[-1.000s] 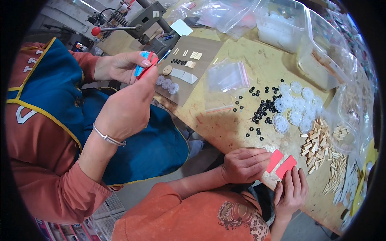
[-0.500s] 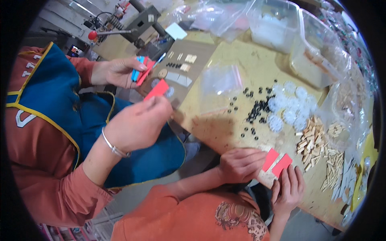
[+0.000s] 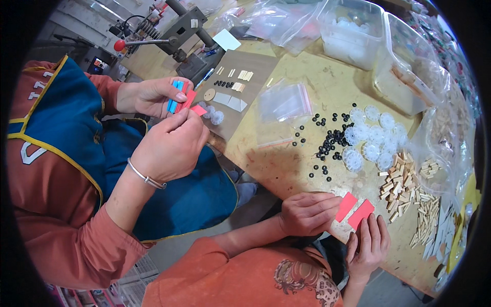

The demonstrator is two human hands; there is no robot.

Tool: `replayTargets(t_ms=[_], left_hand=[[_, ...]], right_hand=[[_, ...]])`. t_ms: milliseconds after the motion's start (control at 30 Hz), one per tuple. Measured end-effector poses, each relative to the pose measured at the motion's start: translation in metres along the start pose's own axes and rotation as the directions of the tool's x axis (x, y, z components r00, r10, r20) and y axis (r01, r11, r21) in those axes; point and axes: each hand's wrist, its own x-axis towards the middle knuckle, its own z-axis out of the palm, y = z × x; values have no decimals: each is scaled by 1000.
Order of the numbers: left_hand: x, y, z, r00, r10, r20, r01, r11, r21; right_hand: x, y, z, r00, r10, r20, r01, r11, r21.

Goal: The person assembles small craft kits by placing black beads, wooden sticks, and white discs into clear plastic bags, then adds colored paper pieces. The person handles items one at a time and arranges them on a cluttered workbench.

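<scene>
At the table's near edge, the fingers of my left hand (image 3: 311, 214) are curled, with their tips closed on a red rectangular piece (image 3: 346, 206). A second red piece (image 3: 361, 215) lies beside it, a narrow gap between them. My right hand (image 3: 369, 243) has its fingers stretched out, their tips resting on the lower edge of that second piece, the thumb apart. To the left, a co-worker's hand (image 3: 156, 95) holds a bundle of blue and red strips (image 3: 179, 97); the co-worker's other hand (image 3: 176, 140) pinches a red piece (image 3: 198, 110) beside it.
Black rings (image 3: 332, 143), clear plastic discs (image 3: 371, 135), wooden blocks (image 3: 398, 179) and wooden sticks (image 3: 424, 212) lie in piles. Clear bags (image 3: 281, 110) lie beyond my hands. A brown board (image 3: 255, 66) bears sorted parts. Clear bins (image 3: 353, 51) and a lever machine (image 3: 179, 33) stand behind.
The co-worker's near hand has moved its red piece toward the bundle in the other hand. My hands stay nearly still on the red pieces; the whole view has shifted slightly.
</scene>
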Motion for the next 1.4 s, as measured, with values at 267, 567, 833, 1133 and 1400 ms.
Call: replayTargets(t_ms=[267, 567, 833, 1133, 1400], left_hand=[[-2, 1, 2, 1000, -6, -16, 6, 1000, 2], [1, -2, 0, 1000, 0, -4, 0, 1000, -3], [-1, -2, 1, 1000, -1, -9, 1, 1000, -4], [-2, -1, 0, 1000, 0, -19, 0, 1000, -13], [1, -2, 3, 1000, 9, -14, -9, 1000, 2]], right_hand=[[0, 0, 0, 1000, 9, -9, -9, 1000, 5], [2, 0, 1, 1000, 2, -13, -2, 1000, -4], [0, 0, 1, 1000, 14, 2, -14, 1000, -13], [1, -1, 1, 1000, 2, -8, -2, 1000, -9], [1, 0, 1, 1000, 14, -20, -14, 1000, -10]])
